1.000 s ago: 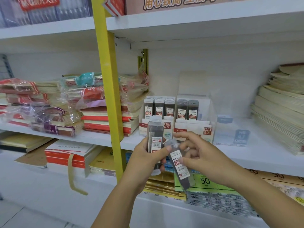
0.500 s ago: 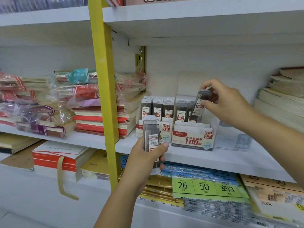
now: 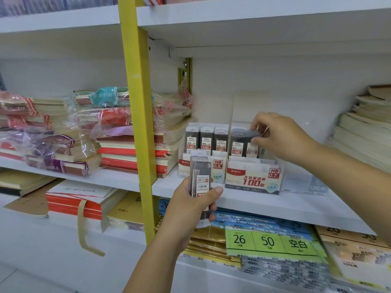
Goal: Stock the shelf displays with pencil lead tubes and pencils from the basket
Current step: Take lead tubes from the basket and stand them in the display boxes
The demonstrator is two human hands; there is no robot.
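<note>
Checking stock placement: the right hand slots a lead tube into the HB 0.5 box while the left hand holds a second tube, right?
No: in the head view the right hand slots its lead tube into the HB 0.7 box; the left hand holds a second tube.

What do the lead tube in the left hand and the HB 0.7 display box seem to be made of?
The lead tube in the left hand: likely clear glossy plastic; the dark contents show through. The HB 0.7 display box: probably printed card, matte, with a folded front flap.
</note>
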